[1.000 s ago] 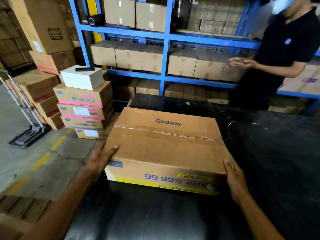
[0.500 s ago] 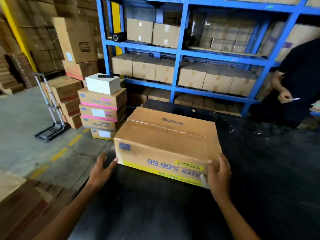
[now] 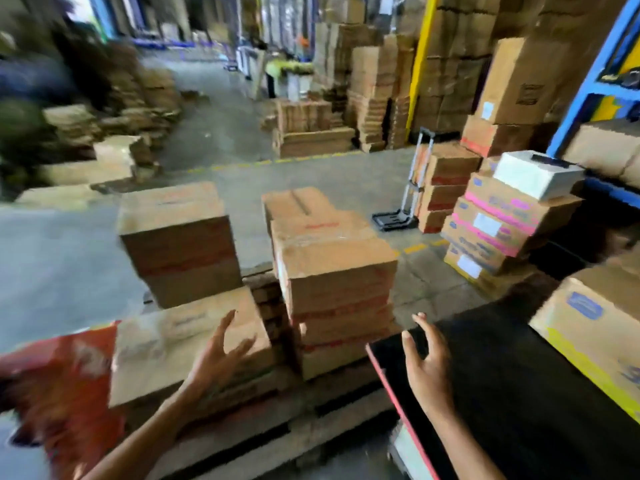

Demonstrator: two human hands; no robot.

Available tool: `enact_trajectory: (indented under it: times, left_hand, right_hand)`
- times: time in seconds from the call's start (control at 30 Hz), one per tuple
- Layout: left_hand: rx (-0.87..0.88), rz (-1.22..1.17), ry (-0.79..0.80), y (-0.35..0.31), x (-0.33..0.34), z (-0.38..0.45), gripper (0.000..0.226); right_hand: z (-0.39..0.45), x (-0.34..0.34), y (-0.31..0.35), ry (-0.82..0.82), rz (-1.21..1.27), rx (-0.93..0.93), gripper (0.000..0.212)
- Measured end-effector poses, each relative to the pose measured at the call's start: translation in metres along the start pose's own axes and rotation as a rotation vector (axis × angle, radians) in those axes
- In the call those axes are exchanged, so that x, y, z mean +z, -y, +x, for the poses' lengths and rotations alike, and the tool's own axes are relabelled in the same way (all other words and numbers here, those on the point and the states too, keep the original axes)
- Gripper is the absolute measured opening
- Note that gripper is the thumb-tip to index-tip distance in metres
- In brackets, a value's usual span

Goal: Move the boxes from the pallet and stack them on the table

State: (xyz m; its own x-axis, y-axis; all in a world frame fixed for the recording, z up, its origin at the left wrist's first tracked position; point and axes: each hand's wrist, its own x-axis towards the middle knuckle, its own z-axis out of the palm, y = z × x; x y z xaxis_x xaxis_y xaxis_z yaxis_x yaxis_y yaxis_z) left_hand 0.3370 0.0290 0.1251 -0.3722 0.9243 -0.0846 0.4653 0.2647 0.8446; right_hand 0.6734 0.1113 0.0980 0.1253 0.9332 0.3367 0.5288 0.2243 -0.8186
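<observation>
The view is blurred. A wooden pallet on the floor carries brown cardboard boxes: a tall stack in the middle, a low box at the front left, and another stack behind it. My left hand hovers with fingers spread in front of the low box and holds nothing. My right hand is raised with straight fingers above the corner of the black table, also empty. The yellow-striped box rests on the table at the right edge.
A stack of pink-striped boxes topped by a white box stands right of the pallet, with a folding hand truck behind. Blue shelving rises at the far right. Red wrapping lies at the lower left. Carton piles line the aisle.
Both hands have let go of the yellow-striped box, which stays on the table. The view has swung left to the pallet, and both hands now hover empty.
</observation>
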Motion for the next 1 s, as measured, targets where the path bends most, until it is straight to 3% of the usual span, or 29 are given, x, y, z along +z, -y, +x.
enact_trajectory:
  times: [0.1,0.23,0.37,0.47,0.67,0.8,1.0]
  left_hand:
    - [-0.105,-0.006,-0.168,0.059,-0.073,-0.013,0.072]
    - [-0.241,-0.063,-0.274,0.141,-0.149,-0.020,0.078]
    - [-0.360,-0.104,-0.331,0.204,-0.200,0.002,0.071]
    - [-0.482,-0.093,-0.304,0.239,-0.218,0.018,0.072]
    - [-0.638,-0.047,-0.239,0.289,-0.214,0.058,0.070]
    - [-0.716,-0.012,-0.193,0.329,-0.190,0.075,0.086]
    - [-0.751,0.056,-0.220,0.394,-0.136,0.122,0.056]
  right_hand:
    - [-0.005,0.084,0.043,0.197,0.085,-0.018,0.046]
    - [-0.011,0.195,0.084,0.410,0.075,-0.033,0.039]
    - [-0.019,0.288,0.093,0.548,0.062,0.019,0.074]
    - [-0.024,0.331,0.093,0.658,-0.039,0.008,0.052]
    - [-0.019,0.377,0.072,0.796,-0.172,0.091,0.051]
    - [0.005,0.413,0.035,0.867,-0.247,0.172,0.056]
    - [0.030,0.491,-0.041,0.946,-0.375,0.317,0.069]
